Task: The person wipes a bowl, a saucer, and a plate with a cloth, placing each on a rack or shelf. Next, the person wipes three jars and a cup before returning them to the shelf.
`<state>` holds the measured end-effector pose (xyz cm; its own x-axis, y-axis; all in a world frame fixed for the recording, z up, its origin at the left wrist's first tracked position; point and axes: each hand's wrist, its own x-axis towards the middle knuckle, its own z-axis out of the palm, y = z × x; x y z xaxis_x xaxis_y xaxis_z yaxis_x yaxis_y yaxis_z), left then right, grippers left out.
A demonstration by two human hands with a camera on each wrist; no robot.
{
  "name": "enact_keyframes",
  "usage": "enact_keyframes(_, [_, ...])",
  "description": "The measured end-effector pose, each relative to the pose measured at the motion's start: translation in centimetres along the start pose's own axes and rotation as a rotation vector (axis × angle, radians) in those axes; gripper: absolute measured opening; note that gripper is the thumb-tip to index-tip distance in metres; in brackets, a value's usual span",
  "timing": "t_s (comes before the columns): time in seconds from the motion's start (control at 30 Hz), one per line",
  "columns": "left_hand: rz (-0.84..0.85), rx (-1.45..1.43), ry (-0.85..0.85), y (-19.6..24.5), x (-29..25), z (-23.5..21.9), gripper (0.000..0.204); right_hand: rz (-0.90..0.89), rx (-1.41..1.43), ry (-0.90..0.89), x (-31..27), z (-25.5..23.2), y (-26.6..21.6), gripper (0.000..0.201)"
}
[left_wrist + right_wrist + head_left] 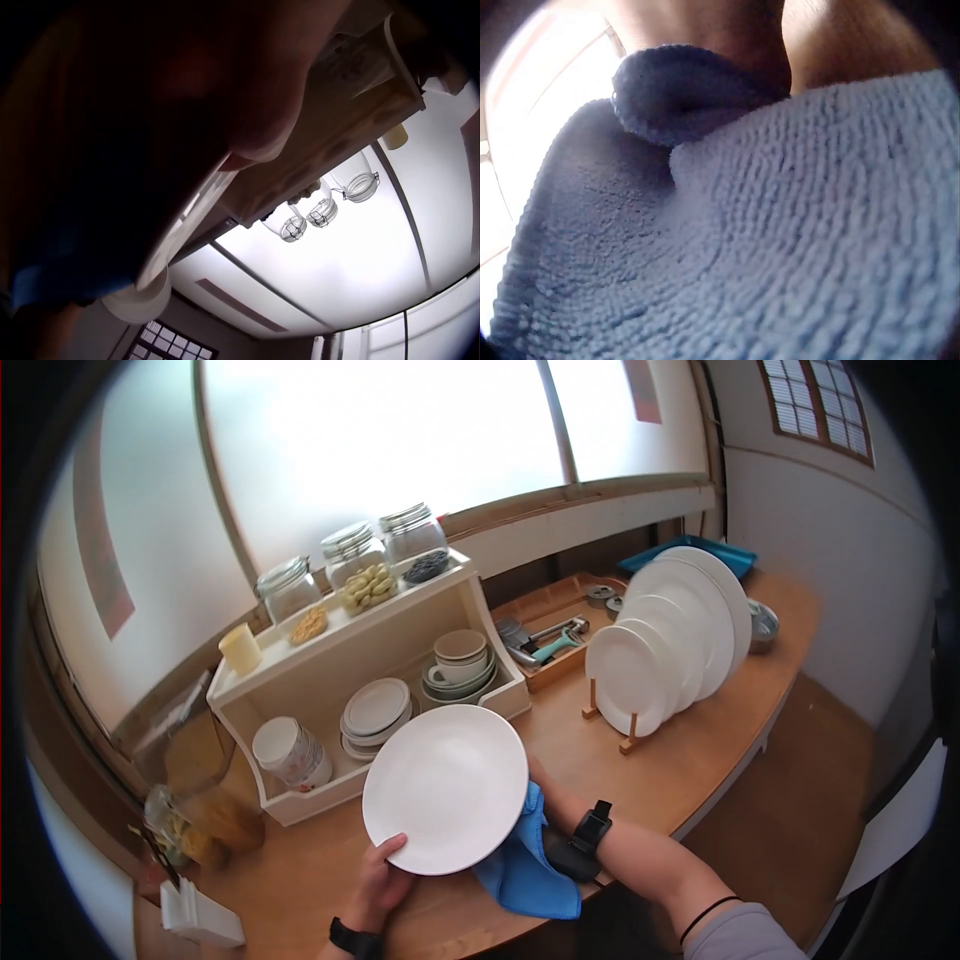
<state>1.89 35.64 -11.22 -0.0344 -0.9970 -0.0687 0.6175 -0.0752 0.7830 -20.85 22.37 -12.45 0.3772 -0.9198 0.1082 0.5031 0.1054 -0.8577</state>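
A white round plate is tilted up above the front of the table. My left hand grips its lower left rim, the thumb over the upper face and the fingers beneath. In the left wrist view the plate shows nearly edge-on beside the dark hand. My right hand is at the plate's right edge, mostly hidden behind it, and holds a ribbed blue cloth against the underside. The cloth fills much of the right wrist view and hangs down below the plate in the head view.
Behind the plate stands a white shelf with jars on top and cups, bowls and small plates inside. A wooden rack holds several white plates to the right. A utensil tray lies between them. A white napkin holder stands at front left.
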Motion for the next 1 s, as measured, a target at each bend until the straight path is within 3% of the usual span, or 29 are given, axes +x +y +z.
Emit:
enact_keyframes(0.03, [-0.048,-0.065,-0.035,0.4,-0.4,0.1,0.06,0.02,-0.001,0.023,-2.5,1.7,-2.6,0.041])
enact_keyframes(0.13, [-0.11,-0.132,-0.055,0.7,-1.1,-0.5,0.06,0.06,-0.107,0.105,-2.7,2.8,-2.8,0.04])
enact_keyframes(0.17, [-0.101,-0.156,-0.047,0.8,-1.1,-0.7,0.06,0.178,-0.147,-0.146,-1.7,2.4,-3.2,0.068])
enact_keyframes(0.2, [-0.115,-0.165,-0.066,0.8,-1.0,-1.0,0.06,0.211,-0.205,0.011,-3.0,2.6,-3.5,0.066])
enact_keyframes(0.3, [-0.154,-0.224,-0.084,1.0,-1.3,-1.0,0.059,0.147,-0.366,0.053,-3.1,3.3,-3.6,0.068])
enact_keyframes(0.37, [-0.182,-0.265,-0.08,0.9,-1.2,-1.3,0.058,0.087,-0.063,0.001,-1.6,0.3,-1.6,0.046])
enact_keyframes(0.4, [-0.166,-0.254,-0.079,0.8,-1.2,-1.5,0.058,0.098,-0.075,-0.002,-0.2,-1.8,-0.9,0.046])
enact_keyframes(0.47, [-0.147,-0.253,-0.076,0.8,-1.3,-1.7,0.057,0.064,-0.049,0.033,2.0,-4.4,-0.4,0.018])
enact_keyframes(0.5, [-0.144,-0.236,-0.076,1.0,-1.3,-1.6,0.058,-0.015,-0.036,0.126,3.0,-4.3,-1.1,0.017])
enact_keyframes(0.53, [-0.14,-0.218,-0.077,1.0,-1.4,-1.5,0.058,-0.014,-0.045,0.122,3.2,-4.5,-1.7,0.017])
enact_keyframes(0.6, [-0.125,-0.219,-0.088,0.8,-1.4,-1.7,0.056,-0.19,0.082,0.155,3.0,-5.8,-3.4,0.018])
enact_keyframes(0.63, [-0.113,-0.215,-0.098,0.7,-1.3,-1.8,0.054,-0.364,-0.255,0.185,2.8,-6.0,-4.3,0.018])
enact_keyframes(0.67, [-0.102,-0.222,-0.104,0.5,-1.2,-2.0,0.054,-0.369,-0.264,0.175,2.6,-6.5,-4.8,0.018])
enact_keyframes(0.73, [-0.155,-0.186,-0.089,0.2,-1.0,-2.4,0.053,-0.619,-0.781,0.283,2.5,-7.5,-4.8,0.021])
enact_keyframes(0.77, [-0.143,-0.191,-0.09,0.3,-1.2,-2.3,0.053,-0.54,-0.512,0.19,3.1,-7.3,-4.3,0.01])
enact_keyframes(0.8, [-0.142,-0.143,-0.089,0.3,-1.3,-2.2,0.055,-0.543,-0.514,0.182,3.1,-7.4,-4.1,0.01])
enact_keyframes(0.87, [-0.14,-0.098,-0.09,0.4,-1.4,-1.9,0.057,-0.308,-0.262,0.163,0.9,1.0,-5.7,0.022])
enact_keyframes(0.9, [-0.15,-0.096,-0.104,0.5,-1.5,-1.8,0.056,-0.324,-0.312,0.183,1.0,2.7,-5.6,0.036])
enact_keyframes(0.93, [-0.16,-0.095,-0.116,0.5,-1.6,-1.8,0.055,-0.322,-0.316,0.184,1.2,4.3,-5.5,0.036])
enact_keyframes(1.0, [-0.157,-0.095,-0.123,0.3,-1.5,-1.9,0.054,-0.35,-0.661,0.168,1.8,6.9,-5.2,0.038])
